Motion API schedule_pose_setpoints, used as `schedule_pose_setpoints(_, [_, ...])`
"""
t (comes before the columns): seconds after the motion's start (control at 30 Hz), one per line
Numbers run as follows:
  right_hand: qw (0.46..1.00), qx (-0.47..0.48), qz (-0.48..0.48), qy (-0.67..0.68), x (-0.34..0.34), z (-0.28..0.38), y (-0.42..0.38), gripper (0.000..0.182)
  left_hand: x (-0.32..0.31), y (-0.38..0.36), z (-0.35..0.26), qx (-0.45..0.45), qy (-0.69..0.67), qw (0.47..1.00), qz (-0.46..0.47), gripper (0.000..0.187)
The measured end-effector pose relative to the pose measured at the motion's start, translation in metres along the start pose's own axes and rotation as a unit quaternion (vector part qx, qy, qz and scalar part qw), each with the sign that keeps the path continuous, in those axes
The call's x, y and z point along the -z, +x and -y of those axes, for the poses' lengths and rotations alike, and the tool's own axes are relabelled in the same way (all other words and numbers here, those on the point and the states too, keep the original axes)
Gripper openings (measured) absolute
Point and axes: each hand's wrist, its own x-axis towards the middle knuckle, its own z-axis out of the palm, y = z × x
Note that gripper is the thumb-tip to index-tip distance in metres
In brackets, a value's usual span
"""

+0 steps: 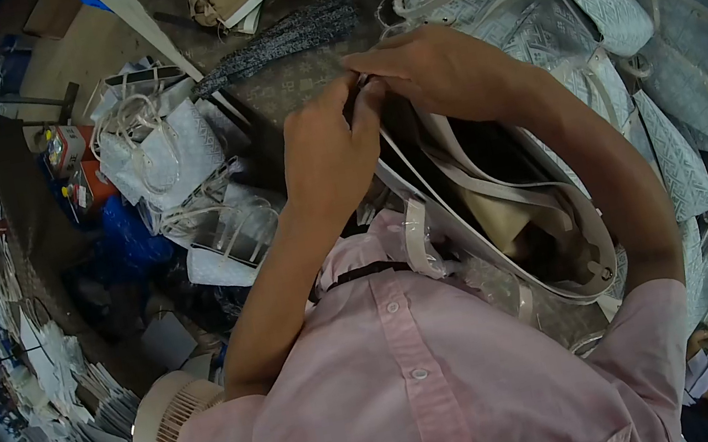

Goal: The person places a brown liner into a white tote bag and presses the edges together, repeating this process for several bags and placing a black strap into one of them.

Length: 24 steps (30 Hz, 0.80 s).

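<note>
The left hand [325, 152] and right hand [441, 68] pinch the far end of the bag [600, 246] in closed fingers, seemingly to steady it. It lies mouth-up before the shirt [493, 367], probably for easy reach.

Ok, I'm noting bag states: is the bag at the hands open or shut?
Open: the bag has its rims apart, with its dark interior and tan material showing between them.

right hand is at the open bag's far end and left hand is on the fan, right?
No: in the head view, the left hand is also at the far end of the bag, beside the right hand, not on the fan.
</note>
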Motion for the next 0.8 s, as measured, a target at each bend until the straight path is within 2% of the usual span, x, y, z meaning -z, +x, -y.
schedule_pose_setpoints(0.03, [0.998,0.006,0.050,0.024,0.002,-0.002,0.003,0.028,0.000,-0.002,0.001,-0.001,0.002,1.000,0.003,0.030])
schedule_pose_setpoints(0.1, [0.998,-0.007,0.058,0.033,0.000,-0.004,0.004,0.026,-0.001,-0.010,0.007,-0.029,-0.083,0.996,0.001,0.045])
schedule_pose_setpoints(0.23, [0.997,-0.035,0.064,0.014,-0.002,-0.006,0.006,0.018,-0.010,-0.013,0.014,0.006,-0.155,0.988,0.000,0.056])
schedule_pose_setpoints(0.33, [0.996,-0.043,0.037,0.063,-0.001,-0.004,0.006,0.016,-0.004,-0.009,0.010,0.015,-0.136,0.990,0.022,0.052])
schedule_pose_setpoints(0.4, [0.997,-0.033,0.018,0.070,-0.004,-0.009,0.005,0.016,0.002,-0.007,0.000,0.076,-0.112,0.989,0.057,0.048])
schedule_pose_setpoints(0.47, [0.997,-0.024,-0.003,0.079,-0.006,-0.011,0.003,0.017,-0.001,-0.007,0.000,0.064,-0.078,0.994,0.044,0.046])
schedule_pose_setpoints(0.53, [0.994,-0.066,0.001,0.086,-0.007,-0.007,0.001,0.016,-0.002,-0.007,-0.002,0.051,-0.042,0.997,0.032,0.044])
schedule_pose_setpoints(0.6, [0.993,-0.080,0.003,0.082,-0.009,-0.001,-0.001,0.017,-0.001,-0.008,-0.005,0.092,-0.070,0.993,0.024,0.038])
schedule_pose_setpoints(0.7, [0.993,-0.082,0.002,0.083,-0.010,-0.001,0.000,0.018,-0.006,-0.010,0.006,0.094,-0.135,0.986,0.000,0.031])
schedule_pose_setpoints(0.8, [0.994,-0.070,0.003,0.083,-0.012,-0.004,-0.004,0.020,-0.005,-0.013,0.005,0.076,-0.127,0.989,-0.015,0.027])
